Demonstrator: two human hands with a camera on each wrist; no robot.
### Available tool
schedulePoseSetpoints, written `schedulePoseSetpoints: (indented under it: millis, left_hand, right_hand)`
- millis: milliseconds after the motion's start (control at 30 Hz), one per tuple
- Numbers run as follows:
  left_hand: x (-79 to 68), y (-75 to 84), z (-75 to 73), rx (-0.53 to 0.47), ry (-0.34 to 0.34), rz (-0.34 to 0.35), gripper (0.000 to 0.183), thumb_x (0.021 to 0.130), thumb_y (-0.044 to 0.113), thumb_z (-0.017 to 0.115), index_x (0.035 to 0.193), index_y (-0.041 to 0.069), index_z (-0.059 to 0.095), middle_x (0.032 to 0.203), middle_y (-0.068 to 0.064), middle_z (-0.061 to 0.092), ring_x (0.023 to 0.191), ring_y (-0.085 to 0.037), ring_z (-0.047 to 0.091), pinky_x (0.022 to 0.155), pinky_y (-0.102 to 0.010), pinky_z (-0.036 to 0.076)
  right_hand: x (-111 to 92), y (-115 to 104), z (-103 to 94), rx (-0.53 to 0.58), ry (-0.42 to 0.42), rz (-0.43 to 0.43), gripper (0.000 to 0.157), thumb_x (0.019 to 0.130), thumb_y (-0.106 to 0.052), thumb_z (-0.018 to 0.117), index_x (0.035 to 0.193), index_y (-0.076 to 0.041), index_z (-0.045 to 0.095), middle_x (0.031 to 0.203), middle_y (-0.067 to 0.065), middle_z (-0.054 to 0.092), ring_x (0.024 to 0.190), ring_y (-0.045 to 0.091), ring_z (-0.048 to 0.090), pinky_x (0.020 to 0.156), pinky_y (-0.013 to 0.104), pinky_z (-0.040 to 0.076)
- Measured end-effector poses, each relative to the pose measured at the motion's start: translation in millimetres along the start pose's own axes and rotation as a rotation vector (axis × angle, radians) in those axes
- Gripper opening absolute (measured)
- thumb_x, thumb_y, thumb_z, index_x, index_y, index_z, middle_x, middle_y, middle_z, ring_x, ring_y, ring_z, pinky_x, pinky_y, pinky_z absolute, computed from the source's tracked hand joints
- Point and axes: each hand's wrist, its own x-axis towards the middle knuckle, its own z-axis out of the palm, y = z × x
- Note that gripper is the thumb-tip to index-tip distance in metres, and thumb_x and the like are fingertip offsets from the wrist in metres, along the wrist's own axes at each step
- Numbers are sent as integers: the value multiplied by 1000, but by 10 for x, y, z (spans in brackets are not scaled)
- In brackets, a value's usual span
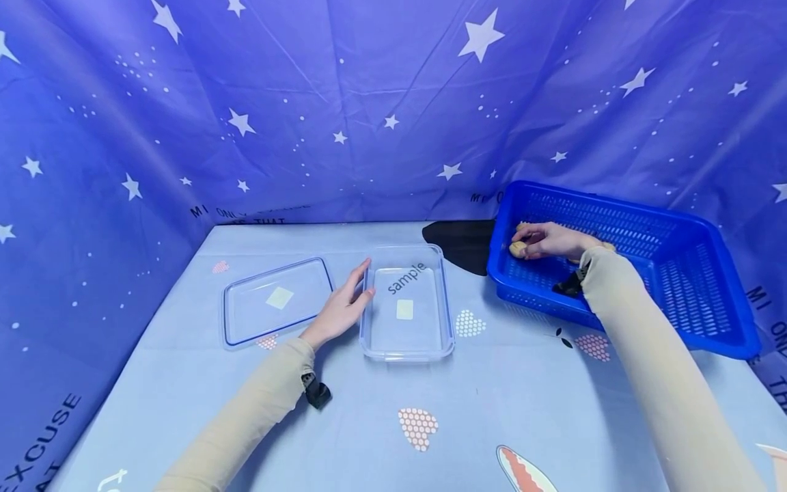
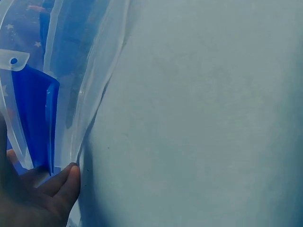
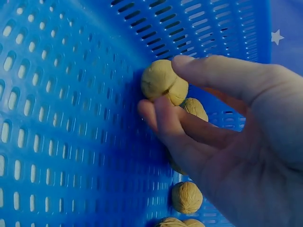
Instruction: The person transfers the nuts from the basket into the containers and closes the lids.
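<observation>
My right hand [image 1: 551,241] reaches into a blue slotted plastic basket [image 1: 728,273] and pinches a walnut [image 3: 158,78] between thumb and fingertips, close to the basket wall. More walnuts [image 3: 187,197] lie below that hand on the basket floor, some partly hidden by it. My left hand [image 1: 340,309], fingers extended, rests against the left side of a clear rectangular food container [image 1: 406,355]. The container is without its lid and has a pale square label [image 1: 404,309] at its bottom. In the left wrist view, fingertips [image 2: 71,182] touch the container's edge.
A clear lid [image 1: 246,311] with a blue seal and a pale label lies flat left of the container. The table [image 1: 344,437] has a light blue patterned cloth. A blue star-printed curtain [image 1: 369,82] hangs behind and at both sides.
</observation>
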Motion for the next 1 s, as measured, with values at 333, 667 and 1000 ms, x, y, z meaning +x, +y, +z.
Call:
schedulePoseSetpoints:
  millis: [333, 667, 1000]
  left_hand:
    - [7, 47, -18, 50, 19, 39, 59, 102, 28, 47, 155, 14, 24, 150, -18, 34, 130, -36, 43, 108, -46, 35]
    - [-5, 67, -54, 112, -23, -5, 63, 101, 30, 46, 156, 17, 19, 154, -26, 22, 136, -45, 27, 106, -64, 26]
    - [12, 154, -126, 146, -125, 11, 65, 103, 24, 43, 155, 8, 9, 158, -15, 16, 138, -39, 27, 114, -48, 21]
  right_hand:
    - [-119, -184, -68, -124, 135, -15, 37, 95, -7, 60, 129, 3, 50, 102, 21, 64, 87, 30, 61, 70, 36, 52]
    - [-417, -546, -166, -239, 190, -114, 39, 98, -18, 58, 134, -4, 50, 133, 20, 51, 118, 35, 49, 92, 51, 45]
    - [-616, -807, -81, -245, 198, -155, 42, 99, -23, 57, 137, -7, 49, 140, 18, 43, 121, 38, 47, 94, 56, 43]
